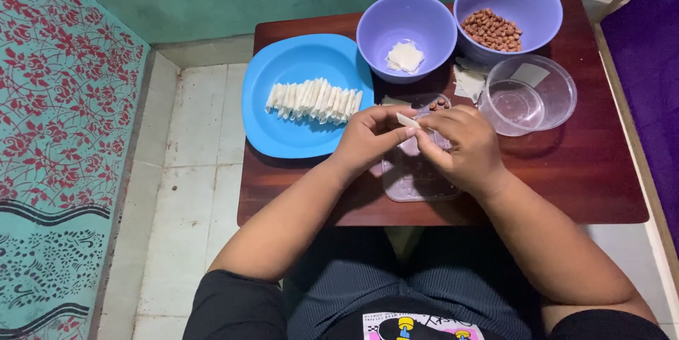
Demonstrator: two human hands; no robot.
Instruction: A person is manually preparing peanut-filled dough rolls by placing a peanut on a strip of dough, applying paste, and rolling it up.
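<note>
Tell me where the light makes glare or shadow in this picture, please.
Head view: soft, even light; mild glare on the clear round tub; the blue plate throws a dark shadow on the table; both hands look sharp, not blurred.

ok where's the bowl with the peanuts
In the head view, the purple peanut bowl sits at the table's far right corner, beside the other purple bowl and behind the clear container.

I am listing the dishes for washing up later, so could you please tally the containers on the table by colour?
Purple bowls: 2, one holding white wrapper squares, one holding peanuts
Blue plate: 1
Clear round containers: 1
Clear flat tray under the hands: 1
Total: 5
</note>
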